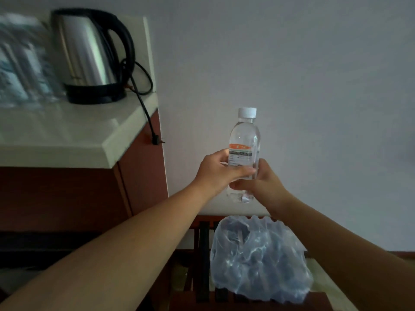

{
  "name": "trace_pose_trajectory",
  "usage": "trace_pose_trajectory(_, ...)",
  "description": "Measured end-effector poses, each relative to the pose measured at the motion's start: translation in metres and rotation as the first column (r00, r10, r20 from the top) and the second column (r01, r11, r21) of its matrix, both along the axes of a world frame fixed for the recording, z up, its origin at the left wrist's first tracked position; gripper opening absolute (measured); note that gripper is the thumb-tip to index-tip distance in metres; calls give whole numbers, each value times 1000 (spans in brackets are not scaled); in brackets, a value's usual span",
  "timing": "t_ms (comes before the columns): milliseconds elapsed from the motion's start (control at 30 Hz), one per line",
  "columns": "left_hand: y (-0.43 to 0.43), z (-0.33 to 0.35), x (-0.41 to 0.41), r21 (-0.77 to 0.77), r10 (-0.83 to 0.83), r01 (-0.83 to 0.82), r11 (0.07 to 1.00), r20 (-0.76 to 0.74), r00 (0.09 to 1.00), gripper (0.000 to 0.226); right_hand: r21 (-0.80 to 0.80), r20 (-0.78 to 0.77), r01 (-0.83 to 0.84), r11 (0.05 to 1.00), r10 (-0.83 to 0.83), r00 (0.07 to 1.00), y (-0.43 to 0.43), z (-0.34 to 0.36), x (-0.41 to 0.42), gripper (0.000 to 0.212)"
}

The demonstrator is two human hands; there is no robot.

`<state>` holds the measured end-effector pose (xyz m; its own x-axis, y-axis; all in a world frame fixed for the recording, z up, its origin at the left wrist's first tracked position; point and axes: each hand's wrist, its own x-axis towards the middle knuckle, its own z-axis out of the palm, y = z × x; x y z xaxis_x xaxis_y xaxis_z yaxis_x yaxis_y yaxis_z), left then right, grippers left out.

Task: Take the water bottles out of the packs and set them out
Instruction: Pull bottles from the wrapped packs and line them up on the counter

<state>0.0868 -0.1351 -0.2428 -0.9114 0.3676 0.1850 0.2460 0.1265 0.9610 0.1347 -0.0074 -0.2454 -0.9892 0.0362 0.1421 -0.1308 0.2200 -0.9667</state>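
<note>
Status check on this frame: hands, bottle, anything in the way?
Left hand and right hand both grip the water bottle. Bottle upright, capped, held above the plastic pack. Kettle on counter to the left, apart from the bottle.

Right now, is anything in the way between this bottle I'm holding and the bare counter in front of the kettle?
Only the kettle cord, draped over the counter at its right edge. Otherwise nothing visible lies between the bottle, gripped by left hand and right hand, and that bare patch.
</note>
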Motion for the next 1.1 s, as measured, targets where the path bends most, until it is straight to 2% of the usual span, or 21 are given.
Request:
trace_pose_trajectory(133, -16, 29, 39, 31, 128, -125, 992, -97, 987, 38, 3, -5, -44, 999, 44, 999, -15, 32, 31, 56)
trace_pose_trajectory(400, -77, 87, 83, 99, 246, -232, 968, -170, 954, 36, 55, -136, -178, 983, 184, 974, -72, 89, 60, 43)
trace_pose_trajectory(533, -114, 102, 90, 87, 289, -276, 957, -211, 934, 46, 97, -179, -225, 970, 239, 954, -108, 112, 65, 47)
trace_pose_trajectory(633, -145, 112, 92, 121, 312, -290, 949, -236, 920, 41, 90, -198, -247, 965, 260, 945, -140, 123, 64, 53)
trace_pose_trajectory(700, -168, 119, 93, 136, 317, -291, 947, -244, 917, 37, 97, -211, -247, 964, 263, 941, -163, 127, 62, 61)
trace_pose_trajectory(800, -208, 127, 93, 134, 319, -294, 946, -257, 912, 35, 75, -213, -239, 968, 249, 945, -201, 133, 58, 49)
trace_pose_trajectory(1100, -339, 130, 84, 91, 313, -299, 950, -282, 907, 33, 9, -190, -178, 984, 176, 966, -331, 123, 37, 56)
